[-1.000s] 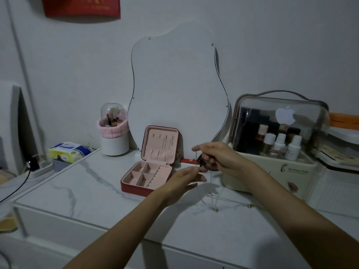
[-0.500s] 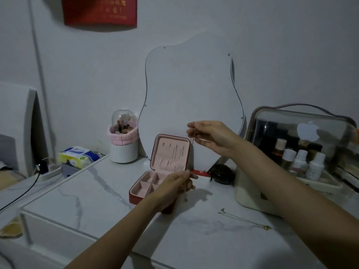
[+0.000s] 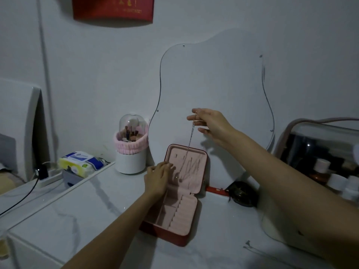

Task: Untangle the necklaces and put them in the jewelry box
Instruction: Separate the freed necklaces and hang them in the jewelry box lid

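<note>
Necklaces are what we are sorting, and from the head view — the only one we have — one necklace [image 3: 189, 144] hangs free as a single strand. Our right hand [image 3: 211, 125] pinches its top end between thumb and forefinger, raised in front of the mirror [image 3: 213, 84], with the other fingers loosely spread. The chain drops slanting down to the left, in front of the upright pink lid of the jewelry box [image 3: 175, 206]; its lower end seems to sit near the bottom of the lid, but the thin links blur there, so we cannot tell whether it touches the lining or a hook. Our left hand [image 3: 158, 176] rests at the left edge of the lid, fingers gently bent towards the lining. Whether it steadies the lid or holds the chain's end we cannot tell.

We judge this strand untangled and about to be stowed. It is not yet settled in the box, and the ring rolls and the compartments we can see in the tray look bare.

A second necklace [image 3: 256, 249] lies stretched on the marble tabletop [image 3: 97, 220] at lower right, well apart from the box and partly hidden under our right forearm — that one is left to do. It looks straight rather than knotted, though we see little of it.
</note>
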